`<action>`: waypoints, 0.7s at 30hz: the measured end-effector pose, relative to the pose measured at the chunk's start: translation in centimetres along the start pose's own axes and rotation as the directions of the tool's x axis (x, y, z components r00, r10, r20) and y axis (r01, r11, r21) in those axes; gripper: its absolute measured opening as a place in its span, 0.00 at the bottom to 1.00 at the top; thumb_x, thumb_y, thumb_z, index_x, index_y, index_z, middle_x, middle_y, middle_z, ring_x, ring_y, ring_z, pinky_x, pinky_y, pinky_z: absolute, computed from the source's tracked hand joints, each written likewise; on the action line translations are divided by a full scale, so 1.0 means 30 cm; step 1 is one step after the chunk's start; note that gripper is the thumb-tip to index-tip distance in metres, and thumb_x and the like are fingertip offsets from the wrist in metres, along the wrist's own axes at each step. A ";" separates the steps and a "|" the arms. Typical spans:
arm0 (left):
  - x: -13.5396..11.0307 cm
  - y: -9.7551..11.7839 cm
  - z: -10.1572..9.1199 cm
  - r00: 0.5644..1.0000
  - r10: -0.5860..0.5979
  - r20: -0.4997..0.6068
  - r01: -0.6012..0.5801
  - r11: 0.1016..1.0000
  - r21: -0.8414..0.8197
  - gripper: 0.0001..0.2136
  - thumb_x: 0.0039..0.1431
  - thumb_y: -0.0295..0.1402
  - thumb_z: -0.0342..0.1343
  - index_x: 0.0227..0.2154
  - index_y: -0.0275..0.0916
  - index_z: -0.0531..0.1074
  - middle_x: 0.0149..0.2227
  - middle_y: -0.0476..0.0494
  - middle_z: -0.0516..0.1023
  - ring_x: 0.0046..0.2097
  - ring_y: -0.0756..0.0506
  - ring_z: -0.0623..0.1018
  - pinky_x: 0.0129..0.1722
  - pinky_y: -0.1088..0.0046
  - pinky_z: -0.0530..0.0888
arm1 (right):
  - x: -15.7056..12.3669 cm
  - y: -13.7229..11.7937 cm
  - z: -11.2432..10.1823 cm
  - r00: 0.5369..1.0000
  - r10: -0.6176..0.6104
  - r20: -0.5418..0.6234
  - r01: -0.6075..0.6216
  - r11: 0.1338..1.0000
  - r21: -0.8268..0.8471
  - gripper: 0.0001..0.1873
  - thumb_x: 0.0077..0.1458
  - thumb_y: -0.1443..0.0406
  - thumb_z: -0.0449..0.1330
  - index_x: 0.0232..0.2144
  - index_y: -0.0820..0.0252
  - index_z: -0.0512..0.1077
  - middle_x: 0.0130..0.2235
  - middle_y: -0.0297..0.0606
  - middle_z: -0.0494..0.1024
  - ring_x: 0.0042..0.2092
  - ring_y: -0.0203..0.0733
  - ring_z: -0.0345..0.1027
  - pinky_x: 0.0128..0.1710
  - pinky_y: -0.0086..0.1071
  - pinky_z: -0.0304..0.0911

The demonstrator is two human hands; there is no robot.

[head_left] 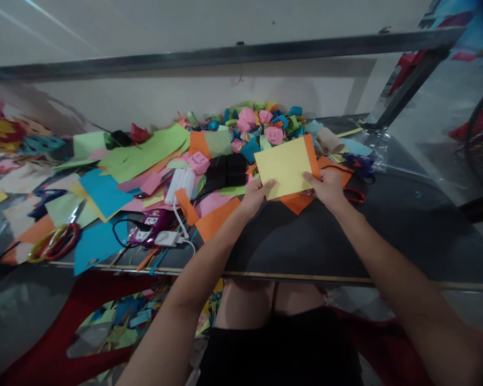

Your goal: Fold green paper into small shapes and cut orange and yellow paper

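Both hands hold a yellow paper sheet (284, 165) above the dark table (386, 225). My left hand (256, 196) pinches its lower left corner with the thumb on top. My right hand (328, 187) grips its lower right edge, together with an orange paper sheet (312, 155) that shows behind the yellow one along its right side and below it. Both hands are closed on the paper.
Coloured paper sheets (104, 190) and scraps cover the table's left half. A heap of small folded paper boxes (261, 123) lies at the back. Also there: a black pouch (227, 170), white charger with cable (167, 238), scissors with red handles (354, 195), coloured rings (54, 242).
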State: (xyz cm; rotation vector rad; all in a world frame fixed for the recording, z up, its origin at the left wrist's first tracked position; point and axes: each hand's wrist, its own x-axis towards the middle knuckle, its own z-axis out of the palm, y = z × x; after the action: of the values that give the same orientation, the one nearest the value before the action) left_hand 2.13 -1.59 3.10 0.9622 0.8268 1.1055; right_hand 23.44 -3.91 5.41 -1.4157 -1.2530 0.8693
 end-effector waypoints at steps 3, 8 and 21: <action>-0.001 0.000 -0.002 0.999 0.053 -0.009 -0.052 0.995 0.091 0.18 0.49 0.44 0.72 0.29 0.36 0.74 0.24 0.48 0.78 0.25 0.50 0.76 0.25 0.76 0.76 | -0.021 0.021 0.021 1.000 0.027 0.010 -0.027 0.999 0.046 0.30 0.39 0.37 0.70 0.24 0.54 0.70 0.24 0.37 0.76 0.25 0.45 0.73 0.26 0.39 0.74; 0.008 0.007 -0.018 0.996 0.085 0.025 -0.088 0.973 0.214 0.16 0.53 0.43 0.70 0.28 0.36 0.73 0.22 0.49 0.76 0.22 0.51 0.75 0.24 0.76 0.74 | -0.051 0.025 0.012 0.998 0.015 0.063 -0.020 0.996 0.082 0.30 0.40 0.36 0.69 0.29 0.53 0.72 0.27 0.37 0.78 0.26 0.46 0.75 0.30 0.43 0.77; 0.028 -0.021 -0.056 0.993 0.040 0.108 -0.062 0.975 0.214 0.21 0.51 0.49 0.70 0.35 0.35 0.75 0.29 0.46 0.80 0.28 0.49 0.78 0.29 0.71 0.79 | -0.050 0.046 0.013 0.999 -0.028 0.034 0.024 0.995 0.096 0.31 0.39 0.36 0.71 0.26 0.57 0.74 0.27 0.40 0.80 0.26 0.46 0.75 0.27 0.40 0.77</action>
State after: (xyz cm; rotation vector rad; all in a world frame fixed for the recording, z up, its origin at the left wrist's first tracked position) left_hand 1.02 -0.52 1.83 1.2185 0.8543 1.0143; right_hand 23.12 -5.22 3.83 -1.3108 -1.2372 0.9281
